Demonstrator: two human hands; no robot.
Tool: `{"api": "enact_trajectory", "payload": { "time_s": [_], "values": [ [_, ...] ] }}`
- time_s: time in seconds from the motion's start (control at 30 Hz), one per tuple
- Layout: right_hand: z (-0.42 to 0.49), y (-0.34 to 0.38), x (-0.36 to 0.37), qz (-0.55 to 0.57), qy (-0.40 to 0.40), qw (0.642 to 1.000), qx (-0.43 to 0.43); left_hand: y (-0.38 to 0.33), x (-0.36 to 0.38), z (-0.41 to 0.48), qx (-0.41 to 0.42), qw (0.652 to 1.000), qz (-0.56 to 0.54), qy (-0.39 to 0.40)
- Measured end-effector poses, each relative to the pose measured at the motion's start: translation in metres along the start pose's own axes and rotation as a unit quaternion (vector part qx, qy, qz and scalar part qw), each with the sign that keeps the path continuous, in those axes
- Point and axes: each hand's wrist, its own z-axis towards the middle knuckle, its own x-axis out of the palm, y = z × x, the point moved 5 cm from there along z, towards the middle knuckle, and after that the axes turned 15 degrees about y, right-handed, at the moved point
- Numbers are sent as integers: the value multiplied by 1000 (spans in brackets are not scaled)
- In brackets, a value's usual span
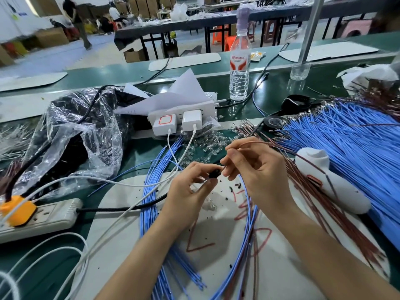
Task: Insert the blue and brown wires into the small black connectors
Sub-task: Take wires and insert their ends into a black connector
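Observation:
My left hand (190, 189) pinches a small black connector (214, 173) between thumb and fingers above the white work mat (121, 213). My right hand (257, 169) pinches a brown wire (255, 143) close to its tip, which points at the connector. That wire arcs up over my fingers and runs right toward the brown wire pile (329, 204). A blue wire (249, 211) curves down below my right hand. A big fan of blue wires (350, 144) lies at the right, and a blue bundle (155, 191) lies left of my hands.
A white tool (333, 180) lies on the wires at right. A power strip (41, 215) with an orange plug sits left; white chargers (179, 120), clear connectors (207, 144), a plastic bag (75, 135) and a water bottle (239, 61) stand behind. Loose black bits (236, 186) dot the mat.

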Motion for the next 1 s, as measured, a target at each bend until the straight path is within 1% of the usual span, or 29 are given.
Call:
{"api": "enact_trajectory", "payload": {
  "time_s": [0.1,0.2,0.33,0.43,0.47,0.53,0.63,0.7,0.77,0.9,1.0],
  "values": [
    [0,-12,5,-37,45,996,63,0,-2,-1,2,999,-31,-25],
    [-2,-26,9,23,80,987,134,2,-4,-3,-17,998,-40,-44],
    [-1,-31,10,84,67,979,171,4,-4,-2,-33,999,-2,-42],
    [-2,-36,11,133,41,967,215,4,-4,-2,-39,998,18,-45],
    [-3,-37,10,136,36,964,227,4,-4,-2,-40,998,15,-47],
    [-5,-38,11,97,57,965,239,3,-5,-3,-42,998,-4,-52],
    [-8,-41,20,37,112,962,248,5,-5,-3,-46,997,-5,-61],
    [-7,-43,22,40,115,962,243,6,-5,-3,-44,997,1,-71],
    [-5,-43,18,53,100,967,226,6,-6,-2,-36,996,-6,-76],
    [-1,-37,6,99,58,977,181,3,-6,-1,-6,998,-6,-62],
    [1,-34,4,105,40,980,164,3,-6,-1,-16,998,4,-65]
  ]
}}
